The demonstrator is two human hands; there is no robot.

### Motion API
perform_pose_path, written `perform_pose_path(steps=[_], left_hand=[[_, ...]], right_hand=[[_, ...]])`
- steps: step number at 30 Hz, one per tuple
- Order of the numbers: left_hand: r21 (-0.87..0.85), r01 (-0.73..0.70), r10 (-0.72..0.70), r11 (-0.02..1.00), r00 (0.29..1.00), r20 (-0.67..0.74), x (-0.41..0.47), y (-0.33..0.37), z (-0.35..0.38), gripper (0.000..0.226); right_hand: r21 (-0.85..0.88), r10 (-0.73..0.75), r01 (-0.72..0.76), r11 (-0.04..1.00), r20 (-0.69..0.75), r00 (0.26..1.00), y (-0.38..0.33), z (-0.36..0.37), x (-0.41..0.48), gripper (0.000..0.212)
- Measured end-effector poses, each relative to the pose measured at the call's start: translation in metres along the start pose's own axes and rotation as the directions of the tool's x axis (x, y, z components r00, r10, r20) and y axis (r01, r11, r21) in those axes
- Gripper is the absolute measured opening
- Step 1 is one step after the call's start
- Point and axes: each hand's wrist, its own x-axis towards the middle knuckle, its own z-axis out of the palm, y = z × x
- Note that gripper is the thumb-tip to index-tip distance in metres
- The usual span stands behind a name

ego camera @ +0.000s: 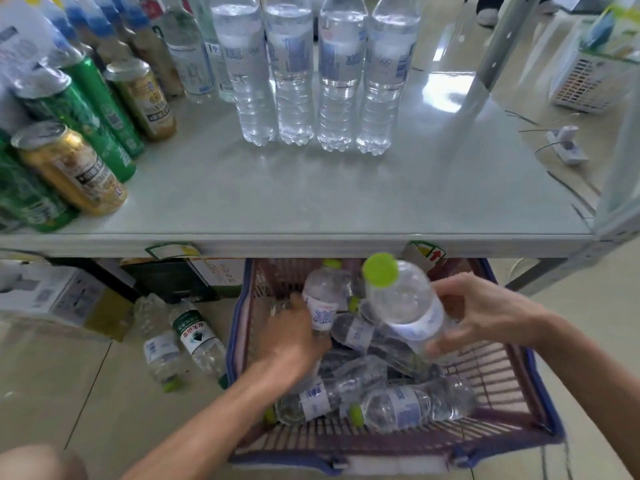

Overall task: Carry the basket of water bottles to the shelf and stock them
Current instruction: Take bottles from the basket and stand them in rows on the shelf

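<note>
A red basket with a blue rim (540, 393) stands on the floor below the grey shelf (311, 195). Several clear water bottles with green caps lie inside it. My right hand (485, 311) holds one bottle (405, 303) lifted above the basket, cap pointing up toward the shelf edge. My left hand (294, 334) reaches into the basket and grips a second bottle (322, 296) that stands tilted among the others. Several tall water bottles (311, 81) stand in a row at the back of the shelf.
Green and gold cans (72, 168) crowd the shelf's left side. Two bottles (180, 341) lie on the floor left of the basket, beside cardboard boxes (52, 296). A shelf post (498, 39) rises at right, with a power strip (568, 147) and a white crate (585, 81) beyond.
</note>
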Motion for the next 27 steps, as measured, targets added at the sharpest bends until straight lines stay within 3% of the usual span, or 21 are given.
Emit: perform_pose_path(steps=[2,8,12,16,19,21,23,27], left_hand=[[0.031,-0.091,0.090,0.995,0.994,0.055,-0.014,0.012,-0.015,0.053],[0.042,-0.229,0.225,0.972,0.970,0.093,-0.047,0.034,-0.063,0.060],[0.047,-0.261,0.259,0.964,0.965,0.044,-0.049,0.055,-0.100,0.054],[-0.061,-0.298,0.297,0.952,0.954,-0.029,-0.042,0.084,-0.149,0.058],[-0.147,-0.369,0.346,0.918,0.924,-0.163,-0.032,0.110,-0.183,0.057],[-0.192,-0.403,0.347,0.895,0.898,-0.269,-0.019,0.130,-0.198,0.058],[-0.294,-0.416,0.314,0.861,0.888,-0.337,0.005,0.154,-0.207,0.060],[-0.493,-0.428,0.209,0.758,0.875,-0.437,0.063,0.196,-0.206,0.064]], right_hand=[[0.164,-0.072,0.090,0.982,-0.112,0.991,-0.003,-0.010,-0.016,0.041],[0.307,-0.229,0.341,0.888,-0.348,0.909,-0.010,-0.034,-0.038,0.069],[0.297,-0.294,0.450,0.842,-0.447,0.845,-0.021,-0.052,-0.053,0.073],[0.203,-0.333,0.562,0.802,-0.629,0.702,-0.033,-0.080,-0.056,0.064],[0.194,-0.307,0.621,0.759,-0.734,0.605,-0.038,-0.104,-0.055,0.055],[0.199,-0.258,0.617,0.761,-0.780,0.570,-0.041,-0.119,-0.050,0.068],[0.218,-0.195,0.619,0.755,-0.826,0.529,-0.042,-0.130,-0.040,0.060],[0.287,-0.107,0.616,0.734,-0.846,0.522,-0.033,-0.149,-0.005,0.046]])
